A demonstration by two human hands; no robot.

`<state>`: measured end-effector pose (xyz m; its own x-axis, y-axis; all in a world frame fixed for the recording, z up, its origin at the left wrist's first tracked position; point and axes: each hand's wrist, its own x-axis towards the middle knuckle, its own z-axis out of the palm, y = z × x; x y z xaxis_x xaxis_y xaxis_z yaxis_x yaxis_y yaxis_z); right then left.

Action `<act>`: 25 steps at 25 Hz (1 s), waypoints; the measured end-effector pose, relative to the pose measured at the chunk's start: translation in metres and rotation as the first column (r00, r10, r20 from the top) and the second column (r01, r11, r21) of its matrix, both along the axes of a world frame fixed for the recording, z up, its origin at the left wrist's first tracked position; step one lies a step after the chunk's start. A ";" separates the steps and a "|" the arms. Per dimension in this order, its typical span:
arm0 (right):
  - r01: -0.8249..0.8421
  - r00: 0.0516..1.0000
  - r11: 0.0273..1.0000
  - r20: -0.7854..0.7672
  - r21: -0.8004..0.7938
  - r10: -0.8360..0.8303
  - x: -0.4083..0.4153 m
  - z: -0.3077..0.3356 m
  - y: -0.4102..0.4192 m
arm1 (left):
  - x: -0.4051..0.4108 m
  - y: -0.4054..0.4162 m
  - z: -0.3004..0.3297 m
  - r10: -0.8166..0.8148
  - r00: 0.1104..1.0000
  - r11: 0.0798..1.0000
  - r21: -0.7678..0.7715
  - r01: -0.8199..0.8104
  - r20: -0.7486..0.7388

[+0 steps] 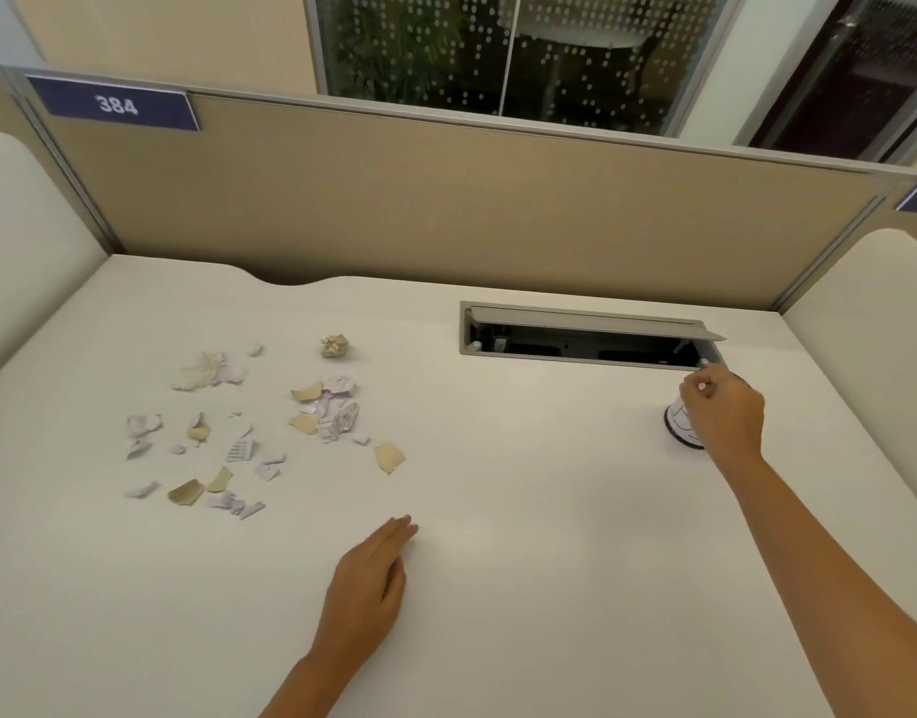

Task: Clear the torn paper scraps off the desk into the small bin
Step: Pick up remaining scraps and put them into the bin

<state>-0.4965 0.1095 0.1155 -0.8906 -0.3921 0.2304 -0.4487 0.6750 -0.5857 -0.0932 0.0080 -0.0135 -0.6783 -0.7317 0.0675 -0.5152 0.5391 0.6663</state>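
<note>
White and tan scraps [249, 427] litter the desk [523, 510] at nine o'clock; right hand [725, 414] grips the bin [676, 422] at three o'clock, left hand [366, 588] flat, empty. Likely next: bring bin alongside scraps.

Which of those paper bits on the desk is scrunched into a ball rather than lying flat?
The tan crumpled ball, farthest back, alone behind the right cluster. The other scraps are flat torn pieces, tan or pale lilac.
</note>
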 end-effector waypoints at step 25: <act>-0.655 0.751 0.698 0.347 0.289 0.561 0.310 -0.131 -0.228 | 0.177 -0.282 -0.008 0.391 0.909 0.917 0.020 -0.398 0.147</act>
<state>-0.1865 -0.1184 -0.0150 -0.4308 -0.8759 -0.2172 -0.7320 0.4799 -0.4836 0.0841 -0.2738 -0.0220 -0.3339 -0.9414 -0.0471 -0.7670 0.2423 0.5941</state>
